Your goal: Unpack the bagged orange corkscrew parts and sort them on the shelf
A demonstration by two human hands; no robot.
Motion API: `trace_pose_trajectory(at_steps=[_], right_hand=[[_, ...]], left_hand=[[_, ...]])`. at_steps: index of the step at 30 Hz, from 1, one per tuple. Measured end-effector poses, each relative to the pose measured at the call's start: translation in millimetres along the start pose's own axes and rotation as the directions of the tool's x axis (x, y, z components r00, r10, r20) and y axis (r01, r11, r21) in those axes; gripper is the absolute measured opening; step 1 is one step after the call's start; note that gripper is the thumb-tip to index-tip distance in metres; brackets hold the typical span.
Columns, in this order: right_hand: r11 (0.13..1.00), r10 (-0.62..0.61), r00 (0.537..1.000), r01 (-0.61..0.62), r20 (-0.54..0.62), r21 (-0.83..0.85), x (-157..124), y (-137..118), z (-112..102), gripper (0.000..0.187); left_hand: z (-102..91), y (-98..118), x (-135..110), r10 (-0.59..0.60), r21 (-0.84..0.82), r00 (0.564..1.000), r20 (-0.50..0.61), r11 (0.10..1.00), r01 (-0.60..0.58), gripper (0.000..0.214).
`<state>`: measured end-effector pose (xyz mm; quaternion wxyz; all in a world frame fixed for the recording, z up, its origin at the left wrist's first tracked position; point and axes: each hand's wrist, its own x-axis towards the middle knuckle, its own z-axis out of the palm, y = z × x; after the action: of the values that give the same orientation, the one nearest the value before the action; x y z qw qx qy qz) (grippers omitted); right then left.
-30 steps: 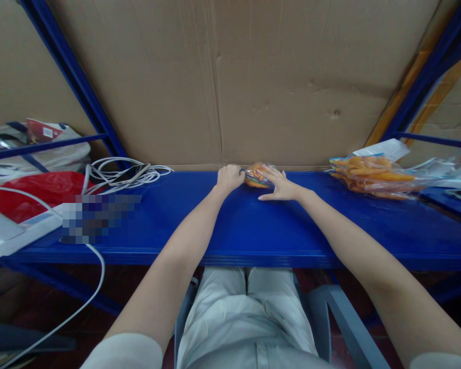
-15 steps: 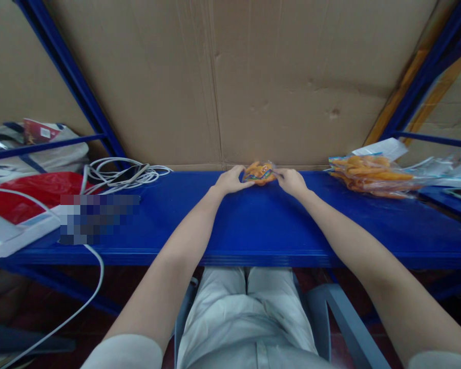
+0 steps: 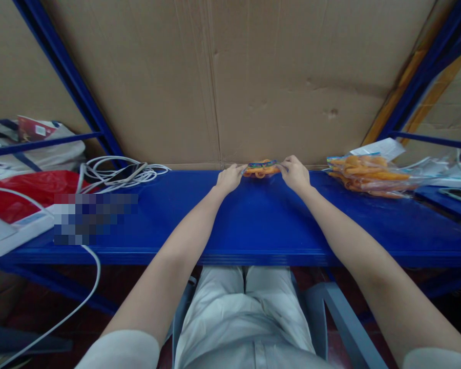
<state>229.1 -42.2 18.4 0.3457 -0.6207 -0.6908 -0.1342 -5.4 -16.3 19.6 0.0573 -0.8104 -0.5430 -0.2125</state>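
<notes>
A small clear plastic bag of orange pieces (image 3: 260, 169), with a blue and green printed strip, lies at the back of the blue table, near the cardboard wall. What the orange pieces are, I cannot make out. My left hand (image 3: 229, 179) pinches the bag's left edge, fingers closed. On the opposite side, my right hand (image 3: 295, 174) grips the right edge between thumb and fingers. The bag is stretched between both hands, its printed strip along the top.
To the right lies a pile of similar orange bags (image 3: 371, 177) with a white paper (image 3: 382, 148) behind. Coiled white cables (image 3: 126, 174), a red plastic bag (image 3: 42, 192) and a white power strip (image 3: 23, 233) are on the left. Blue frame posts (image 3: 67, 77) flank the table (image 3: 261, 220).
My hands have moved slightly apart, pulling the bag wider and flatter. Its printed strip now runs level along the top. My right hand has risen a little.
</notes>
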Motion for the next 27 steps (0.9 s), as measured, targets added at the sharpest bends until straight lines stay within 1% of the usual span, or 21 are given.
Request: trace_pose_trajectory(at_steps=[2, 4, 5, 7, 8, 9, 11, 13, 16, 18, 20, 22, 23, 25, 27], right_hand=[[1.000, -0.009, 1.000, 0.009, -0.025, -0.018, 4, 0, -4, 0.032], [1.000, -0.003, 0.999, 0.002, -0.041, -0.026, 10, -2, -8, 0.035], [0.999, 0.015, 0.999, -0.016, -0.044, -0.028, 15, -2, -10, 0.036], [0.996, 0.075, 0.997, -0.076, -0.022, -0.042, 24, -4, -15, 0.036], [0.992, 0.111, 0.994, -0.111, 0.000, -0.053, 29, -5, -18, 0.036], [0.988, 0.144, 0.989, -0.142, 0.019, -0.062, 34, -5, -20, 0.035], [0.982, 0.180, 0.984, -0.178, 0.021, -0.061, 43, -7, -26, 0.037], [0.981, 0.187, 0.982, -0.188, -0.022, -0.041, 51, -8, -31, 0.040], [0.982, 0.187, 0.979, -0.189, -0.077, -0.009, 60, -10, -36, 0.040], [0.982, 0.191, 0.976, -0.190, -0.107, 0.022, 64, -10, -37, 0.038], [0.979, 0.192, 0.972, -0.182, -0.133, 0.088, 66, -9, -36, 0.036], [0.960, 0.208, 0.970, -0.178, -0.127, 0.217, 67, -8, -32, 0.036], [0.934, 0.230, 0.967, -0.189, -0.106, 0.303, 66, -7, -30, 0.037], [0.844, 0.285, 0.957, -0.230, -0.042, 0.485, 63, -6, -24, 0.038], [0.731, 0.322, 0.946, -0.265, 0.024, 0.629, 58, -7, -20, 0.036]], left_hand=[[-1.4, 1, 4, -0.051, -0.094, 0.998, -0.040, 0.994, 0.047, 0.043], [-5.5, 3, 11, -0.101, -0.218, 0.994, -0.036, 0.972, 0.091, 0.041], [-8.9, 4, 16, -0.124, -0.284, 0.992, -0.005, 0.952, 0.117, 0.041], [-17.6, 9, 26, -0.163, -0.403, 0.981, 0.110, 0.895, 0.194, 0.043], [-22.5, 12, 31, -0.162, -0.443, 0.972, 0.170, 0.868, 0.222, 0.041], [-27.4, 15, 36, -0.154, -0.479, 0.970, 0.188, 0.848, 0.227, 0.038], [-36.1, 20, 44, -0.181, -0.542, 0.974, 0.139, 0.809, 0.228, 0.038], [-42.8, 24, 50, -0.189, -0.591, 0.975, 0.112, 0.776, 0.219, 0.040], [-49.3, 25, 54, -0.167, -0.640, 0.981, 0.094, 0.745, 0.188, 0.040], [-51.8, 22, 53, -0.154, -0.685, 0.986, 0.067, 0.711, 0.158, 0.044], [-52.4, 18, 50, -0.139, -0.724, 0.987, 0.078, 0.673, 0.151, 0.051], [-50.6, 13, 44, -0.104, -0.736, 0.984, 0.147, 0.653, 0.179, 0.057], [-48.9, 11, 41, -0.083, -0.730, 0.977, 0.195, 0.653, 0.201, 0.059], [-44.6, 8, 37, -0.047, -0.709, 0.960, 0.277, 0.664, 0.238, 0.062], [-40.1, 7, 36, -0.024, -0.701, 0.949, 0.314, 0.668, 0.249, 0.061]])
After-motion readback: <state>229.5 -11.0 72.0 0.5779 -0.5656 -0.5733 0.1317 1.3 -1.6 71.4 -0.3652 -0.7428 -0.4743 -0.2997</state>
